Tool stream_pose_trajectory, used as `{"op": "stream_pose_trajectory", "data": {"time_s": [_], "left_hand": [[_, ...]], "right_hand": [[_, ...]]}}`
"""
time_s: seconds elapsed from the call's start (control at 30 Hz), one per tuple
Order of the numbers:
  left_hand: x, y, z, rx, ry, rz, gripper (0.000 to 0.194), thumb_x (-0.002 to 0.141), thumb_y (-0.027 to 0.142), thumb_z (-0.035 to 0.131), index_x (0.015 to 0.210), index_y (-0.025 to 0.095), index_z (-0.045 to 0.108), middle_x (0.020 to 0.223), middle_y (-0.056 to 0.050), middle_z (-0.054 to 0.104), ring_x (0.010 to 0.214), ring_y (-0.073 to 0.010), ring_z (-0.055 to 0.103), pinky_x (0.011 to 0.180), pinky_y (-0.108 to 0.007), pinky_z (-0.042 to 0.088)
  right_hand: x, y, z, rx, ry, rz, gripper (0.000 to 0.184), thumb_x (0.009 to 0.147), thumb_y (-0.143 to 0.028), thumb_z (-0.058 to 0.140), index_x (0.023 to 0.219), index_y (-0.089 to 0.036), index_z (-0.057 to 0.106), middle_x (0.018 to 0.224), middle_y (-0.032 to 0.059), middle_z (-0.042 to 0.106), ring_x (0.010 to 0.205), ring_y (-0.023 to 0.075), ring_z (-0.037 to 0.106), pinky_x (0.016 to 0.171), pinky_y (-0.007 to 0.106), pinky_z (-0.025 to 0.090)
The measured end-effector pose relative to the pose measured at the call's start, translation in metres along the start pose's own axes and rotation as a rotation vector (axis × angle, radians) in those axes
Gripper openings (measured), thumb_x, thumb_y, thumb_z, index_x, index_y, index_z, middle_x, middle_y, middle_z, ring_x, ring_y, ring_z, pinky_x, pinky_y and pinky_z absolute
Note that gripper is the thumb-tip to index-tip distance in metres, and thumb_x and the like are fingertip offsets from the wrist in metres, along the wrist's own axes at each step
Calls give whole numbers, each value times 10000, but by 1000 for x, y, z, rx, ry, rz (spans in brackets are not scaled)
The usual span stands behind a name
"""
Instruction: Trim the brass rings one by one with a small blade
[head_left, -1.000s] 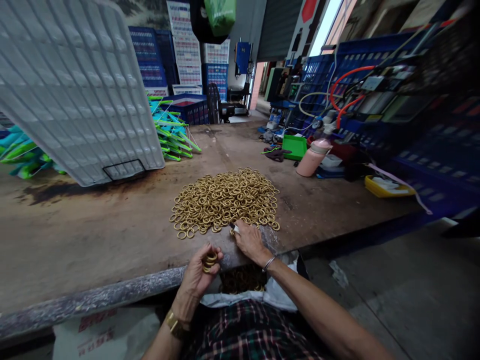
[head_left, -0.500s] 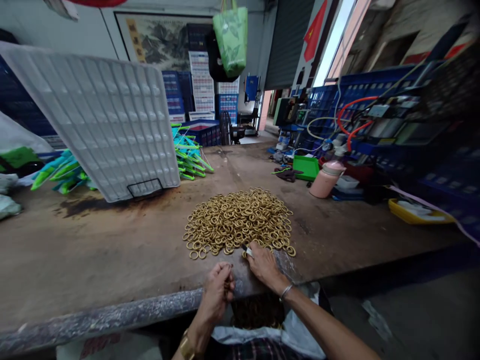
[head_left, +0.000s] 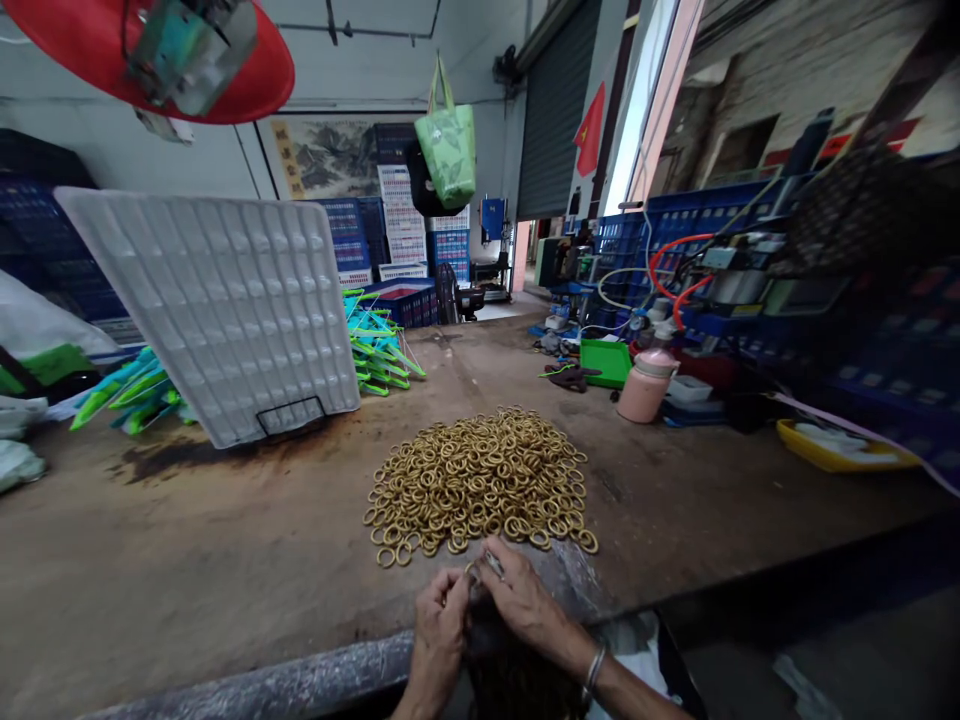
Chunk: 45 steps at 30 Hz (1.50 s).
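Observation:
A heap of brass-coloured rings (head_left: pixel 480 480) lies on the worktable (head_left: pixel 247 560). In front of it, near the table's edge, my two hands meet. My left hand (head_left: pixel 441 620) is closed, with thumb and forefinger pinching one small ring (head_left: pixel 471 570). Closed too, my right hand (head_left: pixel 525 598) grips a small slim tool (head_left: pixel 493 565), mostly hidden by the fingers; its exact kind does not show. The ring sits between the fingertips of both hands, against or close to the tool. Whatever lies deeper in the left palm is hidden.
A white ribbed plastic tray (head_left: pixel 247 310) leans upright on a black wire stand (head_left: pixel 291 412) at left. Green and blue hangers (head_left: pixel 382 350) lie behind it. To the right are a pink bottle (head_left: pixel 646 385), a green tray (head_left: pixel 606 362) and a yellow tray (head_left: pixel 840 450).
My right hand has come back from the heap's front edge to my left hand, and a ring now shows between them. The camera has tilted up.

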<state>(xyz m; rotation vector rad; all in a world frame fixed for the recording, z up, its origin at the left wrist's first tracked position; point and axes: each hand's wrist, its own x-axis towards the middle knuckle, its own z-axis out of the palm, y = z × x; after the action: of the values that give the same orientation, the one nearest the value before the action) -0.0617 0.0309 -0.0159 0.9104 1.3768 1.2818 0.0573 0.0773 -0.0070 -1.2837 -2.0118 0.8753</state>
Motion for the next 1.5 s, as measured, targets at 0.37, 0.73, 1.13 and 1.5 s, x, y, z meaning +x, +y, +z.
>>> {"op": "stream_pose_trajectory", "data": {"time_s": [0.37,0.73,1.13,1.5], "left_hand": [[-12,9,0,105,-43,111,201,754,358,554,732,172,627,517,28,501,470,-93,431,469,-186,339],[-17,15,0,-156,-113,-171,322,690,470,602,719,160,518,521,60,461,368,-38,386,322,-134,240],[-20,17,-1,-266,-205,-187,315,692,455,614,717,168,487,588,48,498,406,-34,407,328,-124,250],[-19,14,-4,-165,-194,-149,321,732,489,557,707,180,475,530,61,458,386,-35,368,343,-134,267]], "right_hand": [[0,-5,-9,315,-64,172,208,762,-275,425,579,-177,436,523,-62,400,503,81,369,500,201,288],[-3,-11,-9,211,-27,30,155,769,-245,446,649,-167,503,603,-55,453,593,82,416,571,187,312],[-5,-15,-12,202,-73,45,201,821,-240,385,687,-169,516,598,-37,500,565,87,452,562,188,331],[-19,-11,-17,-363,-214,-152,202,725,-102,384,820,-185,542,704,8,572,620,122,469,576,228,279]]}}
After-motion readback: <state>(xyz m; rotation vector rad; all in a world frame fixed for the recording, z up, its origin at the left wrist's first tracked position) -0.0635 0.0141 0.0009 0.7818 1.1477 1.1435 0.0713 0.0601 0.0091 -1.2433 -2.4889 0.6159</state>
